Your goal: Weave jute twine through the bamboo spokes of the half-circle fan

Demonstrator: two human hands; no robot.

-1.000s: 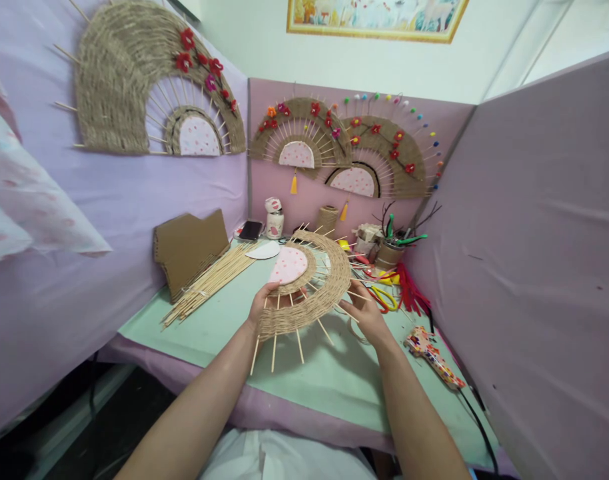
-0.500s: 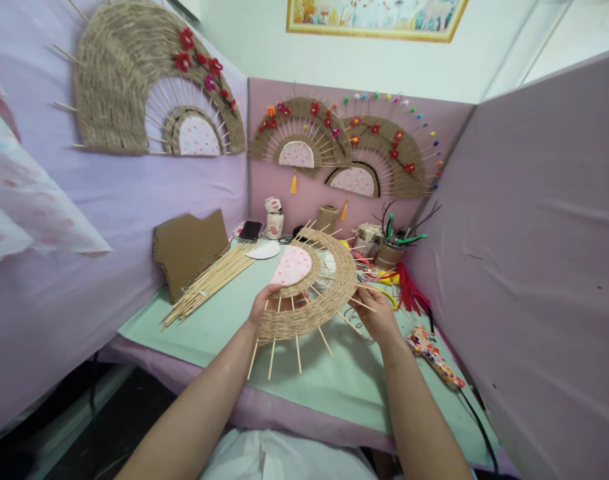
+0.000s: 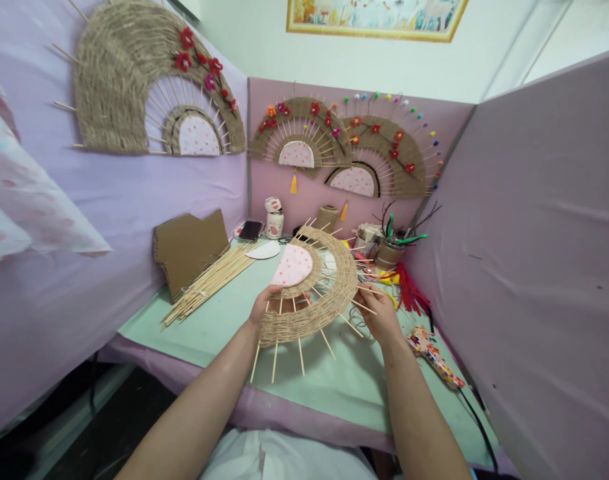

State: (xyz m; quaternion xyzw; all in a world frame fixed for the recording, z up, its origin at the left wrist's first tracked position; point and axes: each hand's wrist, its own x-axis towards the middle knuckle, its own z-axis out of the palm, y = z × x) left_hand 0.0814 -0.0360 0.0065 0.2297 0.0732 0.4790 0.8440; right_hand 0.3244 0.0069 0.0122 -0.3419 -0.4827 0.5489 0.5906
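Note:
A half-round fan [image 3: 318,293] of jute twine woven over wooden sticks, with a pink spotted centre, is held up above the green table [image 3: 334,380]. My left hand [image 3: 264,308] grips its lower left edge, thumb on top and fingers underneath. My right hand [image 3: 379,313] is closed at the fan's right rim, pinching among the stick ends; a loose strand of twine hangs there, and I cannot tell exactly what the fingers hold.
A bundle of sticks [image 3: 212,280] and cardboard pieces [image 3: 187,248] lie at the left. Scissors, red pipe cleaners [image 3: 409,293], a tool pot [image 3: 388,252] and a twine spool [image 3: 327,217] crowd the back right. A patterned glue gun [image 3: 432,357] lies at the right. Finished fans hang on the partitions.
My right hand rose from under the fan's edge up to the stick ends on its right rim. The fan tilted slightly. My left hand kept its grip.

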